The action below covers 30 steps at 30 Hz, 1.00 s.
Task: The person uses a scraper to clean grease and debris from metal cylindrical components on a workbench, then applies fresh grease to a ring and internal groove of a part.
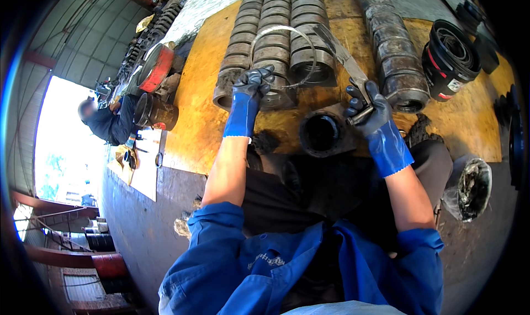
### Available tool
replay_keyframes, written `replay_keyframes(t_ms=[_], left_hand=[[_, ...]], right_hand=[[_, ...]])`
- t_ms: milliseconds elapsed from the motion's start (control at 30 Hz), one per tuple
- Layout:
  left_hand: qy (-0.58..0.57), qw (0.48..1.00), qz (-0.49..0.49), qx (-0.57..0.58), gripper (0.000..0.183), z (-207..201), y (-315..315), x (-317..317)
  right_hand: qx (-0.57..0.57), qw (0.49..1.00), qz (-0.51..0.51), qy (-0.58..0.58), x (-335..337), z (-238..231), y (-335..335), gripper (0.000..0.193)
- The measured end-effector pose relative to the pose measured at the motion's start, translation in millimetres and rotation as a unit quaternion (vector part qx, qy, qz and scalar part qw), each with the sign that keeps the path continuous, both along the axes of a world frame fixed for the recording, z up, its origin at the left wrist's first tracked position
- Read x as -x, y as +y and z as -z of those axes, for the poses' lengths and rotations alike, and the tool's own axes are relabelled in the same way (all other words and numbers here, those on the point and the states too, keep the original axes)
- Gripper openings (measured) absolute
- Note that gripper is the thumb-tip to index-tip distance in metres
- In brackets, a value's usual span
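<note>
My left hand point(251, 88), in a blue glove blackened at the fingers, is closed on the edge of a thin metal ring point(315, 64). The ring stands upright above the near ends of stacked steel cylinders point(274, 39). My right hand point(376, 108), gloved the same way, grips a flat-bladed metal tool point(345, 56). Its long blade points up and to the left, and a round metal end sticks out below my fist. Between my hands and nearer to me, a hollow dark cylinder point(307, 134) faces up with its open end.
Another cylinder row point(395, 50) lies on the yellow board point(193, 99) at right, beside a black bucket point(450, 61). A plastic-wrapped tub point(470, 189) of dark grease sits near my right knee. At left, another person point(113, 119) sits by a brown bucket point(160, 112) and a red-sided drum point(157, 66).
</note>
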<state>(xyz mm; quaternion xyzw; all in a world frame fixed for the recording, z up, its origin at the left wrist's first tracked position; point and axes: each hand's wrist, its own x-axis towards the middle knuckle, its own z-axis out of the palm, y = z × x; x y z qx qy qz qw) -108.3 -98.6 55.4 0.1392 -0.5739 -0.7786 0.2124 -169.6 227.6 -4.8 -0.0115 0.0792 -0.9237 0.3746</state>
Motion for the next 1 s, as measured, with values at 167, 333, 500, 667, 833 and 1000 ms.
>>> replay_keyframes(t_ms=[167,333,500,667,833,1000], left_hand=[[0.044,0.969,0.025,-0.243,0.011,2.1,5.7,5.9],[0.146,0.915,0.141,-0.349,0.015,14.9,9.3,16.7],[0.114,0.894,0.169,-0.398,0.02,22.2,-2.9,18.5],[0.034,0.945,0.167,-0.28,0.022,20.1,-4.6,13.6],[-0.143,0.976,0.053,-0.157,0.013,0.8,6.8,20.6],[-0.086,0.996,-0.01,-0.025,0.011,-0.7,-18.3,1.3]], right_hand=[[-0.101,0.994,-0.008,-0.045,-26.5,-19.7,-16.5,0.036],[-0.079,0.99,-0.056,-0.104,-46.3,-34.5,-25.9,0.033],[0.088,0.984,-0.141,-0.067,-41.4,1.6,-29.5,0.016],[0.14,0.976,-0.166,-0.005,-37.3,-2.1,-19.2,0.018],[0.036,0.986,-0.16,-0.008,-28.7,-4.6,-1.5,0.02],[-0.179,0.97,-0.134,-0.099,-37.9,-59.3,-2.7,0.03]])
